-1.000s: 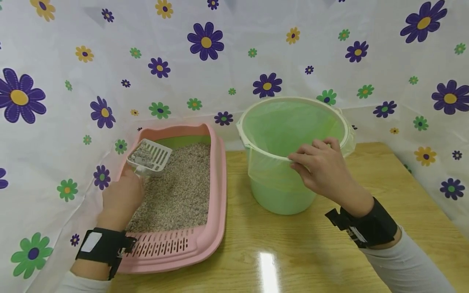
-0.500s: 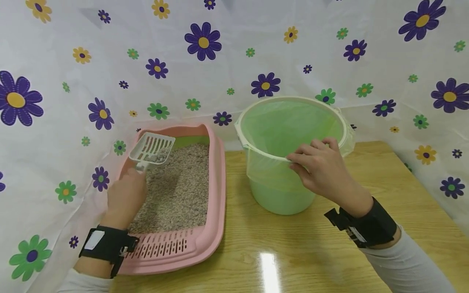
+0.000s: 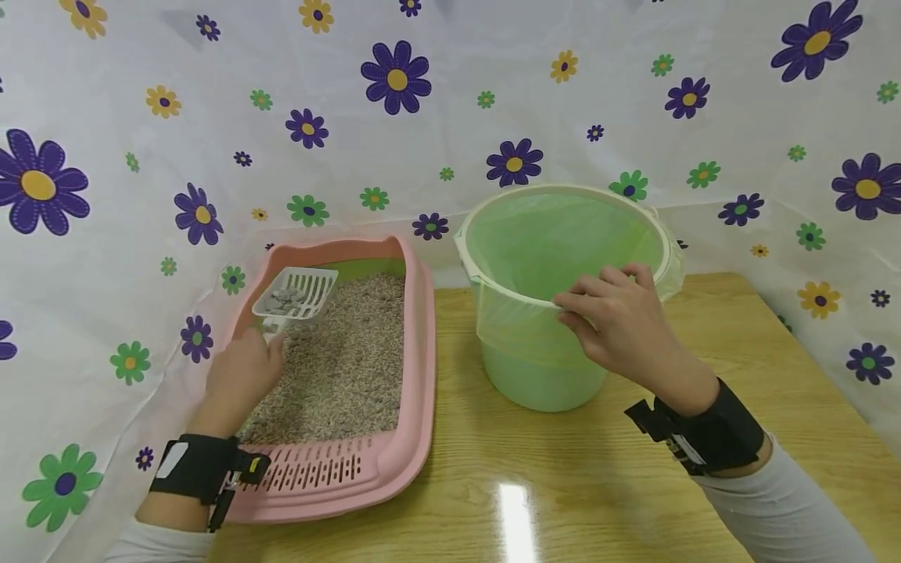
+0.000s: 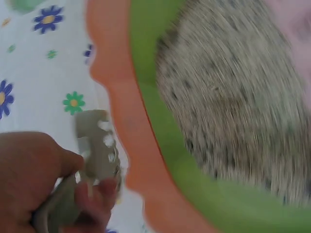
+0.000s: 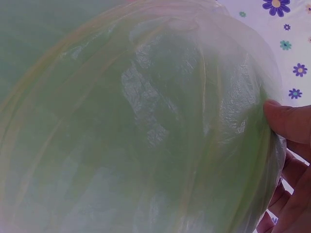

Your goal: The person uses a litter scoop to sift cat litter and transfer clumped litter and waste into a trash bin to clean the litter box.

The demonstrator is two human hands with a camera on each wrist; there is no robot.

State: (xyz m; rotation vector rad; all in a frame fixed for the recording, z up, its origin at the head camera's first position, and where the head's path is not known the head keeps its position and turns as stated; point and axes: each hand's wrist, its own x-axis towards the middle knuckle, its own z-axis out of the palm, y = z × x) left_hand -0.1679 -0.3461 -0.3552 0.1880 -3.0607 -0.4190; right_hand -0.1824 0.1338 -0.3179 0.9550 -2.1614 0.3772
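Observation:
My left hand (image 3: 242, 375) grips the handle of a white slotted litter scoop (image 3: 320, 291), held over the far left part of a pink litter box (image 3: 417, 352). Grey clumps (image 3: 285, 299) lie in the scoop. Grainy litter (image 3: 345, 367) fills the box below. In the left wrist view, the scoop (image 4: 99, 145) is blurred beside the box's wavy rim (image 4: 127, 131). On the right, my right hand (image 3: 615, 324) pinches the near rim of a green bucket (image 3: 542, 375), thumb outside and fingers over the edge. A thin translucent bag (image 5: 146, 107) lines the bucket and folds over its rim.
Both containers stand on a wooden table (image 3: 464, 469), with a strip of tabletop between them. A white flowered sheet (image 3: 450, 102) hangs behind and along both sides. A slotted pink ledge (image 3: 317, 469) forms the litter box's near end.
The scoop tilts and shifts over the litter as my left hand moves slightly right; the clumps in it slide to the right and back left. My right hand stays at the bucket rim.

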